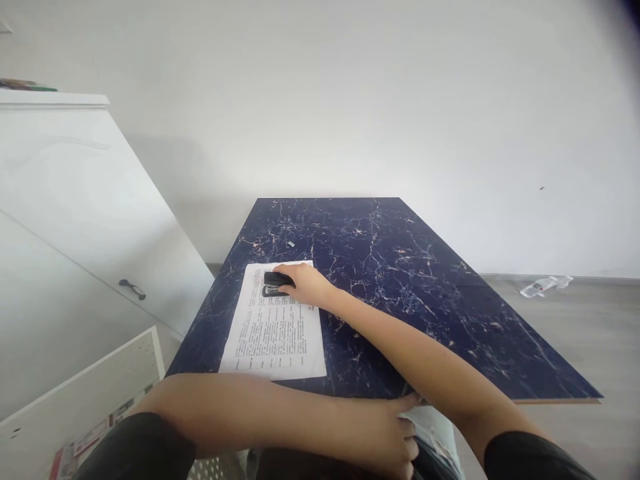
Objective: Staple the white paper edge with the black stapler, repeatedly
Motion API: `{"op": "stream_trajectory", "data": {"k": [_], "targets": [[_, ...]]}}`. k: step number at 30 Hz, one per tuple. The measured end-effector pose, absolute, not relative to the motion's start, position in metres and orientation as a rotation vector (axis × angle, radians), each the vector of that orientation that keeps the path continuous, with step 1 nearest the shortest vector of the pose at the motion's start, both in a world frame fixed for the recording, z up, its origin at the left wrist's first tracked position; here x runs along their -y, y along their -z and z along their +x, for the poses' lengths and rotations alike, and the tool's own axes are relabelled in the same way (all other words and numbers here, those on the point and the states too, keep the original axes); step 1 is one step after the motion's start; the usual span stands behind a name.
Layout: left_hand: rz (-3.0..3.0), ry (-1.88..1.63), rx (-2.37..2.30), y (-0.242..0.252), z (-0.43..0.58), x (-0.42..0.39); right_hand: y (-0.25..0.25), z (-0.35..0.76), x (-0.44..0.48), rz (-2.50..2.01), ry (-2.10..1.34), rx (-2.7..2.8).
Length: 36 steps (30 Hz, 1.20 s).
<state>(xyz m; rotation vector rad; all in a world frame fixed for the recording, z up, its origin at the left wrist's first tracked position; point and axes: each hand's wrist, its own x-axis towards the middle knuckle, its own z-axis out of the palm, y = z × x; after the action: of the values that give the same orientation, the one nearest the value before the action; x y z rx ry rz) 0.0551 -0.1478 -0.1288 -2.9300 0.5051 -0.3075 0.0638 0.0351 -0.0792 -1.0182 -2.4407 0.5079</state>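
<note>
A black stapler (pixel 278 279) is in the grip of my right hand (pixel 307 283), over the far part of a printed sheet of paper (pixel 280 337). The stapler's jaws point left. The sheet lies flat on the dark blue marbled table (pixel 370 250), near its left edge. My left hand (pixel 393 430) is at the table's front edge, beneath my right forearm. Its fingers are curled in and the thumb reaches the edge; whether something is in its grasp is hidden.
A small pale green piece (pixel 291 244) lies beyond the sheet. On the left stands a white cabinet (pixel 75 220) with a dark handle; a white bin-like box (pixel 100 387) is below it. Clear plastic packaging (pixel 545 287) lies on the floor at right. A wall borders the table's far end.
</note>
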Motion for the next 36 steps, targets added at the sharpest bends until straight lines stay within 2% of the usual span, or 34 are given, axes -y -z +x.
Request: {"op": "stream_trajectory", "data": {"k": [9, 14, 16, 20, 23, 27, 36], "targets": [[-2.914, 0.763, -0.533, 0.05, 0.04, 0.135, 0.071, 0.124, -0.042, -1.087, -0.581, 2.39], [-2.395, 1.621, -0.019, 0.018, -0.002, 0.048, 0.074, 0.149, -0.043, -1.089, -0.531, 2.368], [-2.181, 1.805, 0.237, 0.022, -0.022, 0.007, 0.072, 0.151, -0.041, -1.097, -0.493, 2.361], [-2.182, 1.509, 1.074, 0.054, -0.059, -0.052, 0.053, 0.163, -0.04, -1.126, -0.463, 2.155], [-2.36, 1.22, 1.365, 0.079, -0.068, -0.066, 0.032, 0.194, -0.045, -1.211, -0.423, 1.983], [-2.403, 1.002, 1.545, 0.097, -0.049, -0.065, 0.029, 0.248, -0.049, -1.312, -0.302, 1.966], [-2.643, 0.61, 1.554, 0.126, -0.029, -0.07, 0.072, 0.29, -0.053, -1.501, -0.248, 2.118]]}}
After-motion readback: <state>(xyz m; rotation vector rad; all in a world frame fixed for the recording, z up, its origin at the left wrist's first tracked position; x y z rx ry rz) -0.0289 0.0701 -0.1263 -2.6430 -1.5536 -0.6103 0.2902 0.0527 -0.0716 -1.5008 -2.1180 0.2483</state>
